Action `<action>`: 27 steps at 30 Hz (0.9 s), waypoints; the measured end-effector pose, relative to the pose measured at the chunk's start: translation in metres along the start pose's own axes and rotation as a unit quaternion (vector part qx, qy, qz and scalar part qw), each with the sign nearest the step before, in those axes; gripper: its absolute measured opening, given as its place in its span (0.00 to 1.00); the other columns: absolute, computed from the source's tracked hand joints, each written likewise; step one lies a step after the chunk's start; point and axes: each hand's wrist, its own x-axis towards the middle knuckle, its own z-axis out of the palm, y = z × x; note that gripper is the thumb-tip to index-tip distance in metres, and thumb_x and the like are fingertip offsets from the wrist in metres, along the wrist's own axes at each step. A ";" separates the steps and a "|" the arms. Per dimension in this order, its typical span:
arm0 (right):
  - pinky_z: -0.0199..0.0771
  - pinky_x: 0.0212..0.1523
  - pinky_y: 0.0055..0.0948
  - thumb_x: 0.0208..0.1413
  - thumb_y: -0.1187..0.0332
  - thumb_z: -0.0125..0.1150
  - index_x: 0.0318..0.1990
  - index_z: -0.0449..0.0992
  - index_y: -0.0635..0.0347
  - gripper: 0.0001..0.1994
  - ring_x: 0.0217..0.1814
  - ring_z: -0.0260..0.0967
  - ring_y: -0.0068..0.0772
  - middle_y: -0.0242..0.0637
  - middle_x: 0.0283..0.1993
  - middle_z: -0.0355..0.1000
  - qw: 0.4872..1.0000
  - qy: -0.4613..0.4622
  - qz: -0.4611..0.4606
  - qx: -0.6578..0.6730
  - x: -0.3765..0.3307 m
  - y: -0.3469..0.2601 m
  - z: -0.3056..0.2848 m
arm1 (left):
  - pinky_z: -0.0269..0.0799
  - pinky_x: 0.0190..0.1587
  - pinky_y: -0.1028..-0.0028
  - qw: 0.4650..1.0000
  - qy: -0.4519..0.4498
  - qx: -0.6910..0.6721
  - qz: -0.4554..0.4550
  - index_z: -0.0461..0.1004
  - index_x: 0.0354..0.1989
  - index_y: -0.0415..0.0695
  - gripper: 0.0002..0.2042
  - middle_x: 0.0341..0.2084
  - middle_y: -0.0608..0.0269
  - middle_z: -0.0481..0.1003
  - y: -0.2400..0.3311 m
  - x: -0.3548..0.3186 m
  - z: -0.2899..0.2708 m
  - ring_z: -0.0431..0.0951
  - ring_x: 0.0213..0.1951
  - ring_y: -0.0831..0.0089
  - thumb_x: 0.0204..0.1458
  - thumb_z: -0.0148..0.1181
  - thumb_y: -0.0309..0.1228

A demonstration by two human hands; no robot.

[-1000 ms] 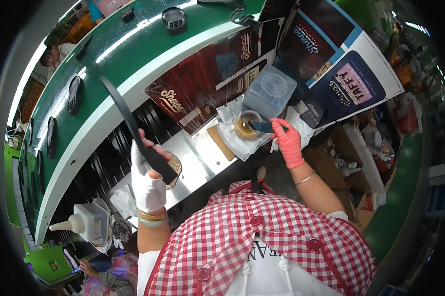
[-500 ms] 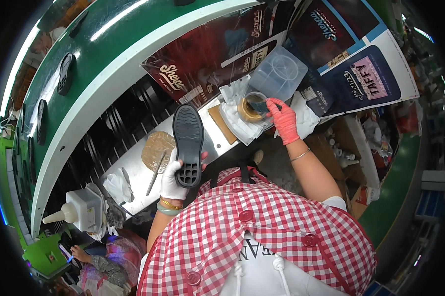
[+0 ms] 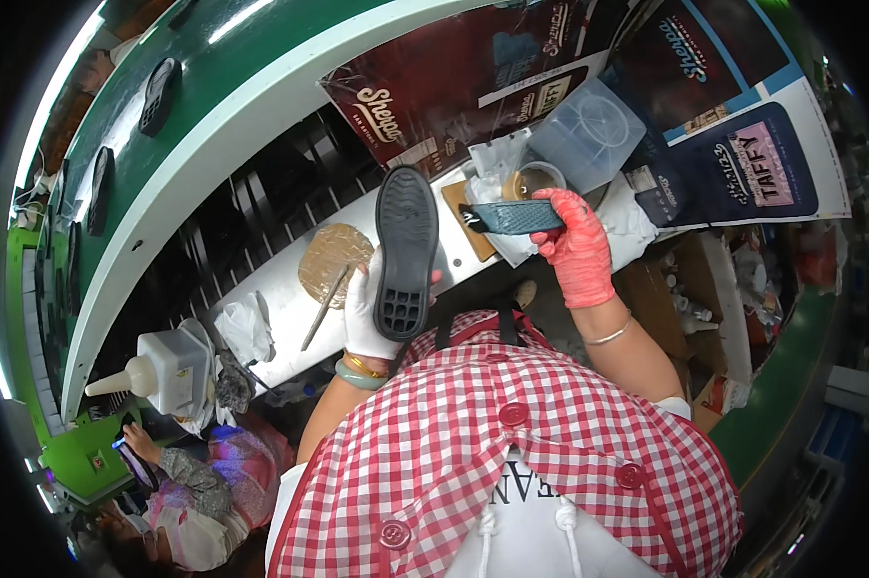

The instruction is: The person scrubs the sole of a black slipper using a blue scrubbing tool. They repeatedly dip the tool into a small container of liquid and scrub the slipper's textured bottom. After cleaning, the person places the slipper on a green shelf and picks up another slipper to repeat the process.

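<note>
Our left hand (image 3: 369,310) grips a shoe sole (image 3: 408,236), our right hand (image 3: 577,249) a blue tool (image 3: 513,218). Beyond the metal desk's (image 3: 288,339) far edge curves a green surface (image 3: 221,75).

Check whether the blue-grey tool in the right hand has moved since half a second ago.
Yes: judged against the cup, the blue-grey tool has come out, leftward and toward the person; its dark end now lies left of the cup.

A head-worn fisheye looks steeply down from close above the bench (image 3: 285,349).
</note>
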 end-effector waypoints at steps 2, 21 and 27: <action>0.63 0.17 0.12 0.60 0.64 0.50 0.41 0.73 0.63 0.12 0.22 0.69 0.19 0.35 0.32 0.72 0.997 -0.049 -0.033 -0.043 -0.021 -0.015 0.034 | 0.75 0.42 0.63 1.000 0.000 -0.007 -0.002 0.51 0.63 0.46 0.34 0.52 0.50 0.65 0.001 -0.002 0.008 0.73 0.48 0.53 0.56 0.34 0.59; 0.67 0.20 0.13 0.59 0.64 0.51 0.40 0.75 0.64 0.12 0.25 0.72 0.19 0.34 0.33 0.74 0.983 -0.085 -0.043 -0.154 -0.056 -0.028 0.064 | 0.73 0.45 0.62 0.999 -0.036 0.010 0.012 0.54 0.62 0.47 0.40 0.52 0.53 0.66 -0.001 0.001 0.055 0.72 0.48 0.60 0.50 0.34 0.67; 0.67 0.21 0.14 0.59 0.64 0.52 0.39 0.75 0.62 0.11 0.25 0.72 0.19 0.33 0.31 0.74 0.983 -0.089 -0.030 -0.160 -0.065 -0.030 0.068 | 0.65 0.54 0.59 0.993 -0.064 -0.099 0.010 0.53 0.64 0.48 0.38 0.55 0.52 0.63 0.000 0.014 0.067 0.69 0.52 0.57 0.53 0.31 0.64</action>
